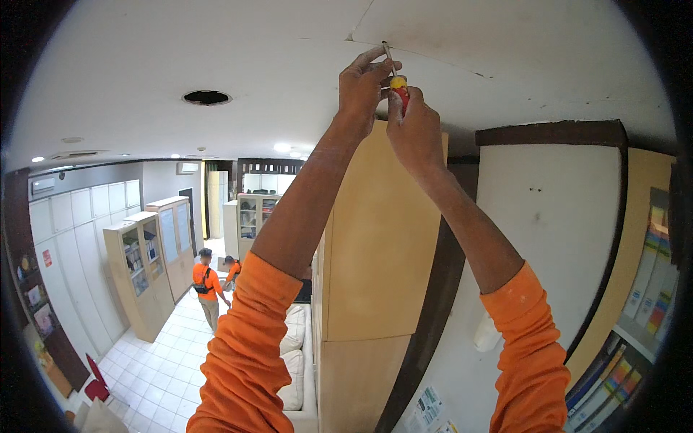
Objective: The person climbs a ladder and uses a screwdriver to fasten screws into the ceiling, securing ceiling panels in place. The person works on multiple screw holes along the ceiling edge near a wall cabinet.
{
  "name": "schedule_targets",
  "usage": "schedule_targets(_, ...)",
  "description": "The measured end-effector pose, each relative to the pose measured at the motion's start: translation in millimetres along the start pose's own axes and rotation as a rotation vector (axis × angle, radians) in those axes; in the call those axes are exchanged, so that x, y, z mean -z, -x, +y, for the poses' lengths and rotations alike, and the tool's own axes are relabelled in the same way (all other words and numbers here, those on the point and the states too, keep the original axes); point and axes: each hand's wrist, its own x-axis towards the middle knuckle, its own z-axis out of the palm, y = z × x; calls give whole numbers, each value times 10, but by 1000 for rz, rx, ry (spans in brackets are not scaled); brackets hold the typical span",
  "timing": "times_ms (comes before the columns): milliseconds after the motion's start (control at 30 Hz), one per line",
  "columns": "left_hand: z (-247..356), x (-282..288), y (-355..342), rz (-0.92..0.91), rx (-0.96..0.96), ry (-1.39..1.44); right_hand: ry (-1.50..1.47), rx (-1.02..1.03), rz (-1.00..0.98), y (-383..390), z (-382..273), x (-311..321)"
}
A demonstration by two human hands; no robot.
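Note:
Both arms reach up to the white ceiling in orange sleeves. My right hand is closed round the red and yellow handle of a screwdriver. Its thin metal shaft points up, with the tip at a small dark spot in the ceiling beside a seam. My left hand pinches the shaft just below the tip, its index finger stretched up near the ceiling. Whether a screw sits at the tip is too small to tell.
A tall cream cabinet stands right below my hands. A round hole opens in the ceiling to the left. Shelves with binders are at the right. Two people in orange stand on the tiled floor, lower left, near a white sofa.

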Motion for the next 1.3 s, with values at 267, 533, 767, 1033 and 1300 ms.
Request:
schedule_targets(267,-2,-47,-27,-8,32,143,223,16,16,-3,-135,69)
schedule_targets(533,173,-91,-54,46,176,92,-225,-347,-5,-140,-375,8)
schedule_targets(767,338,116,-132,-43,274,6,-1388,-746,-227,-84,-446,-1)
schedule_targets(1033,331,-47,-189,52,252,-103,-1696,-674,-358,-7,-171,-63)
schedule_targets(1300,359,-118,-287,85,315,-24,-306,-336,175,36,-444,-148)
